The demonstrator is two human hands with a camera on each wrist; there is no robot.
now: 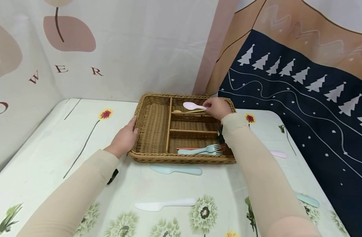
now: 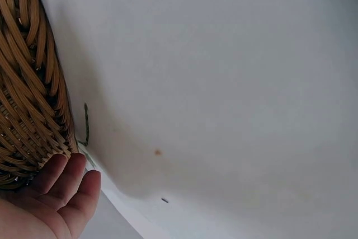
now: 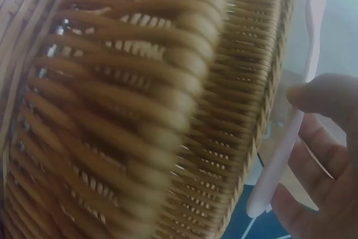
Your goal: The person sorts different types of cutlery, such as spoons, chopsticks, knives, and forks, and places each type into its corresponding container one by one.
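Observation:
A brown wicker basket [image 1: 154, 159] with several compartments stands on the table. My left hand [image 1: 123, 141] holds its left side, the fingers [image 2: 80, 205] against the outer weave. Over the back right compartment, my right hand [image 1: 218, 108] pinches a pink spoon [image 1: 191, 105] by its handle, bowl pointing left. The right wrist view shows this spoon [image 3: 279, 158] between thumb and fingers, beside the wicker. Below it lie yellowish utensils [image 1: 195, 111], partly hidden by the hand. Light blue forks [image 1: 198, 150] and something orange [image 1: 186, 148] lie in the front right compartment.
A light blue knife [image 1: 175, 170] lies just in front of the basket, and a white knife [image 1: 166, 204] nearer to me. Right of my right forearm are a pink handle [image 1: 278, 154] and a light green handle [image 1: 308, 199]. Fabric curtains [image 1: 133, 59] hang behind the table.

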